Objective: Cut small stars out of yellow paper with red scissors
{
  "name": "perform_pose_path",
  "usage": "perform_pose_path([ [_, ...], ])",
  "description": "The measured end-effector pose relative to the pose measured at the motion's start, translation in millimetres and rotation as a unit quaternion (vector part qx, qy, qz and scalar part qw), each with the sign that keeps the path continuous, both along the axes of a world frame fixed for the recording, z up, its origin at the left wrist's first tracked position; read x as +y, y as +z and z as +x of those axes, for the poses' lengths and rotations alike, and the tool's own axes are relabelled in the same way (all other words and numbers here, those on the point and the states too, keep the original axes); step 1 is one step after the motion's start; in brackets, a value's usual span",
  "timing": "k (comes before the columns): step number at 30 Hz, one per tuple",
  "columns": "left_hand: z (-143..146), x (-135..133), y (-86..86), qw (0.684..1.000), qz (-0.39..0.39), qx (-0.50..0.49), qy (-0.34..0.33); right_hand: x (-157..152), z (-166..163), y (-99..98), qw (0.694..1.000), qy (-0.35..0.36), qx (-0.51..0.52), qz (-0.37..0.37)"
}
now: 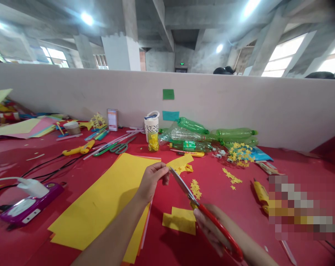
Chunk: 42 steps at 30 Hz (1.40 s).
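Metal scissors (206, 212) in right hand (207, 227), yellow paper (106, 188), pointed stars (195, 189)

Red-handled scissors (205, 211) — blades nearly together, aslant, tip just beside a yellow paper strip (184, 161)

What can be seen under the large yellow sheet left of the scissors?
Thin edges of orange paper and pale pink paper peek out; the large yellow sheet covers the rest.
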State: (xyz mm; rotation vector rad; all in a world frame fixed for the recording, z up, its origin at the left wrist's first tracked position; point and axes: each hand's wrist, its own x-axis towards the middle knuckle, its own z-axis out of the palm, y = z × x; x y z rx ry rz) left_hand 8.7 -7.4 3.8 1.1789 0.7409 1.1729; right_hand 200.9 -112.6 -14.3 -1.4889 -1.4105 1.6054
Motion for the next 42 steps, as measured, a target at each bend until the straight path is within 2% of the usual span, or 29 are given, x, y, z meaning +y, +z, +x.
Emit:
perform_pose_path([
  [11, -2.8, 2.4, 0.0, 1.0, 0.018, 0.018, 0.003, -2.3, 0.1, 13.8, 1.0, 0.009, -0.002, 0.006],
  [22, -4.2, 3.0, -1.1, 1.0, 0.017, 0.019, -0.001, -1.9, 2.1, 3.6, 1.0, 0.004, -0.009, 0.0],
  [26, -4.8, 4.0, 0.0, 0.999, 0.039, 0.024, 0.006, -2.1, 3.4, -0.3, 1.0, -0.003, 0.003, -0.003],
  [30, -5.2, 4.2, 2.1, 0.997, 0.069, 0.036, 0.022, -2.2, 1.6, 2.1, 1.0, -0.004, 0.008, -0.008],
  [34, -4.5, 3.6, 0.5, 0.997, 0.063, 0.034, 0.018, -2.2, -0.7, 6.4, 1.0, -0.002, 0.019, -0.003],
  [42, -2.0, -0.1, -1.9, 0.995, 0.088, 0.05, 0.002, -2.6, -0.5, 1.4, 1.0, -0.001, -0.005, 0.004],
])
